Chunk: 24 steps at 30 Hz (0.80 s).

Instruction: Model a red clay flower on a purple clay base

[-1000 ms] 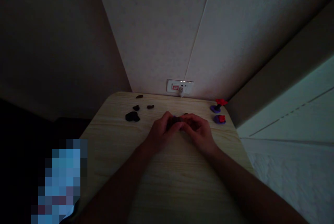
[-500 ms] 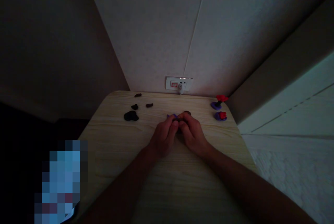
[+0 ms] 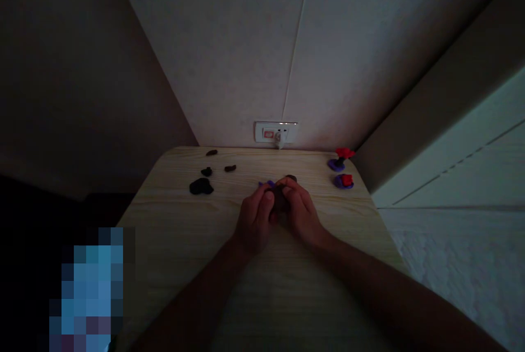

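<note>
In dim light my left hand (image 3: 256, 220) and my right hand (image 3: 301, 212) meet over the middle of a light wooden table (image 3: 205, 242). Both pinch one dark lump of modelling clay (image 3: 279, 197) between their fingertips, and the fingers are curled closed round it. Just beyond the fingers a small purple clay piece (image 3: 266, 183) lies on the table, and a dark brown piece (image 3: 290, 178) lies beside it.
Several dark clay scraps (image 3: 200, 186) lie at the table's far left. Two purple clay bases topped with red (image 3: 343, 180) stand at the far right corner. A wall socket plate (image 3: 275, 132) sits above the back edge. A bed (image 3: 463, 253) borders the right.
My hands have drawn closer together and slightly toward me, with the lump now raised between the fingertips. The purple piece behind them has come into view. The view has shifted a little.
</note>
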Tool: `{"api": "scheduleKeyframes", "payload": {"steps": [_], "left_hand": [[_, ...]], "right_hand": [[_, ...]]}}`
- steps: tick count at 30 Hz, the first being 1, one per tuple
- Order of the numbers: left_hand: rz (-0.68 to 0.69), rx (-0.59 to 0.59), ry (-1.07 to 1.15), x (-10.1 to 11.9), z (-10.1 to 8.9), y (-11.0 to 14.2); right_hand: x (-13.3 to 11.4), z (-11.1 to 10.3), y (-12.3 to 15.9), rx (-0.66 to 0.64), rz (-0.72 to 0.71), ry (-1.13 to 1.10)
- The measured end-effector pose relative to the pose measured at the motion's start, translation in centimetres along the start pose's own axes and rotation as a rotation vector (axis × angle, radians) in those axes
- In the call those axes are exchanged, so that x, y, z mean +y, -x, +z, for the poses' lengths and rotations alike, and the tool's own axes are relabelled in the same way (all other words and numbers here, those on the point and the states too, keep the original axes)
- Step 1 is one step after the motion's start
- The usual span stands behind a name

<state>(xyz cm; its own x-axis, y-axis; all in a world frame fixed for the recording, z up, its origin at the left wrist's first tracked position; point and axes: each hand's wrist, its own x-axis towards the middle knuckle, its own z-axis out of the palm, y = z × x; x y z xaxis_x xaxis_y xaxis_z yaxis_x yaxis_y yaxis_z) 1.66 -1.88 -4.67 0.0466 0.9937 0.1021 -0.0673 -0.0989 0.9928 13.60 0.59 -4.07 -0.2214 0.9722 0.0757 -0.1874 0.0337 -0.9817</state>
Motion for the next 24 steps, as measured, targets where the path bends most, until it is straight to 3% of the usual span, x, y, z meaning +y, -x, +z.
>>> {"api": "scheduleKeyframes", "payload": {"steps": [5, 8, 12, 17, 24], "left_hand": [[0.068, -0.017, -0.079, 0.2, -0.8, -0.6], [0.102, 0.025, -0.181, 0.4, -1.6, -1.2], [0.086, 0.084, -0.152, 0.3, -1.8, -1.7], [0.023, 0.06, -0.089, 0.1, -1.8, -2.2], [0.039, -0.059, -0.2, 0.5, -2.0, -1.6]], "right_hand": [[-0.2, -0.9, 0.1, -0.033, -0.078, 0.044], [-0.4, -1.8, 0.1, -0.079, -0.174, 0.191], [-0.6, -2.1, -0.2, -0.037, -0.209, 0.203], [-1.1, -1.9, -0.5, -0.033, -0.129, 0.078], [-1.2, -2.2, -0.7, -0.1, -0.009, 0.021]]}}
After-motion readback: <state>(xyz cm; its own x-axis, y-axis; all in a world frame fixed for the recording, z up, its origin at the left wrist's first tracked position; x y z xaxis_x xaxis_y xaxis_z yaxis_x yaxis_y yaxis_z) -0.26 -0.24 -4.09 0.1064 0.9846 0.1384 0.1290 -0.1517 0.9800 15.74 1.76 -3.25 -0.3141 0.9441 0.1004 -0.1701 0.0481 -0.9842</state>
